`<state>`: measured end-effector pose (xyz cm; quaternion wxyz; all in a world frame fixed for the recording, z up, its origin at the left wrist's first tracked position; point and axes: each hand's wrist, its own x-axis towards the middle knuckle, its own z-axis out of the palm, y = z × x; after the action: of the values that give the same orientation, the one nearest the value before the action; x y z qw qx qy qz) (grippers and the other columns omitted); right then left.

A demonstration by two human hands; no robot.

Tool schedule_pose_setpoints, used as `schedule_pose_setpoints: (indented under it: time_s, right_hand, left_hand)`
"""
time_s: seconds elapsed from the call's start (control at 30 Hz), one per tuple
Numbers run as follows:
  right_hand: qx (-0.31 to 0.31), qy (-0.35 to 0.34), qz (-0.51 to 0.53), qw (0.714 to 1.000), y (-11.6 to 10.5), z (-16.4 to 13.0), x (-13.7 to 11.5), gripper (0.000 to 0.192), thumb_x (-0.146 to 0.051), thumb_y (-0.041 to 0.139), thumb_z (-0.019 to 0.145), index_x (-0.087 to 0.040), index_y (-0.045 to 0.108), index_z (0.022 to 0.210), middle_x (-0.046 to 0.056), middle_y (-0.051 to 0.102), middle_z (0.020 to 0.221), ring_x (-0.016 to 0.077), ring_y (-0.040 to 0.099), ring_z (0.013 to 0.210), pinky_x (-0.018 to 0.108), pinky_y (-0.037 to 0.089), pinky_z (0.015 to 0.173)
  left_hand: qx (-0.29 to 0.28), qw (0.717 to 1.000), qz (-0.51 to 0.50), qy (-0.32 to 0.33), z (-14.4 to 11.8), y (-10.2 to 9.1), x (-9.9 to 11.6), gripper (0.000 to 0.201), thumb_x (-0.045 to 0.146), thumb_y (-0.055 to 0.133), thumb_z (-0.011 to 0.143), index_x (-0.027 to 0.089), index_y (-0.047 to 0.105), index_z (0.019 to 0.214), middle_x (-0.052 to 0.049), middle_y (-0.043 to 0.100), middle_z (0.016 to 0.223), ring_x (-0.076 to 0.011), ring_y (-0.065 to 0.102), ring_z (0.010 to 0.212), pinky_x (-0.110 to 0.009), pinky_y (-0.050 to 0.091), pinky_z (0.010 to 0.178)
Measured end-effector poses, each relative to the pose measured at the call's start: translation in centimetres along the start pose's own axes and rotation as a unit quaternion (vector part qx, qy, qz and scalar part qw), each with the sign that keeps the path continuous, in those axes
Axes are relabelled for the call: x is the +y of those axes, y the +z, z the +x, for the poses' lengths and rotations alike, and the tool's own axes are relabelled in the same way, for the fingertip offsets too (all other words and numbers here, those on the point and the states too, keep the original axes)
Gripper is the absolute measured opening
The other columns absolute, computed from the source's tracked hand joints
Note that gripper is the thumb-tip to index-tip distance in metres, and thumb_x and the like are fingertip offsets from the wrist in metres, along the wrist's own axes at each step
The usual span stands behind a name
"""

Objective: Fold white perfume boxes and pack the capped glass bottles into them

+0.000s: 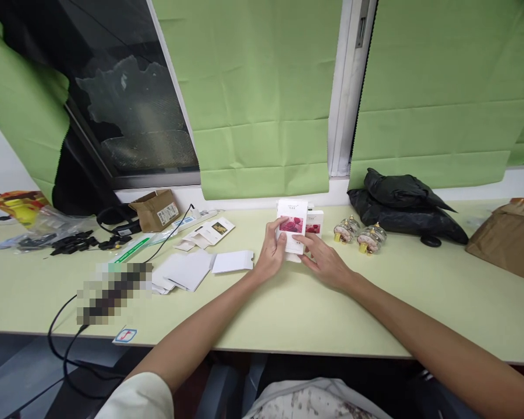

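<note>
Fingers of my left hand (271, 251) wrap around the left edge of a tall white box (292, 231), so that side of the box is hidden. My right hand (324, 262) lies open and flat, and one finger tip presses the lower front of the same box. A second white box (315, 222) stands right behind it, and I see only its right part. Both boxes have a red flower picture on the front, with tiny print on top that is too small for me to read. The tall box stands upright on the pale green table (288, 314), near the far edge, below the green cloth over the window. A blurry patch (113, 291) covers something on the left of the table, so I cannot tell what it is. Flat white cards (201, 267) lie spread out to the left of my hands. Little clear jars (360, 234) with gold tops sit just to the right of the boxes. A black bag (402, 206) lies behind the jars. A brown paper bag (510, 238) is cut off at the right edge.
</note>
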<state>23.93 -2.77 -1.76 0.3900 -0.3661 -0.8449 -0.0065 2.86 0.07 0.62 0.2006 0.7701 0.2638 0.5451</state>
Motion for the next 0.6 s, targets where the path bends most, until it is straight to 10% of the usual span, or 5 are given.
schedule_pose_setpoints:
  time_s: [0.6]
  right_hand:
    - [0.127, 0.019, 0.026, 0.991, -0.8, 0.2, 0.7, 0.044, -0.023, 0.047, 0.104, -0.031, 0.048, 0.148, 0.011, 0.059, 0.139, 0.0244, 0.065, 0.104, 0.042, 0.057, 0.094]
  left_hand:
    - [-0.150, 0.981, 0.112, 0.040, 0.8, -3.0, -0.6, 0.078, 0.029, 0.052, 0.096, 0.035, 0.022, 0.168, -0.011, 0.051, 0.146, -0.0187, 0.063, 0.096, -0.031, 0.057, 0.078]
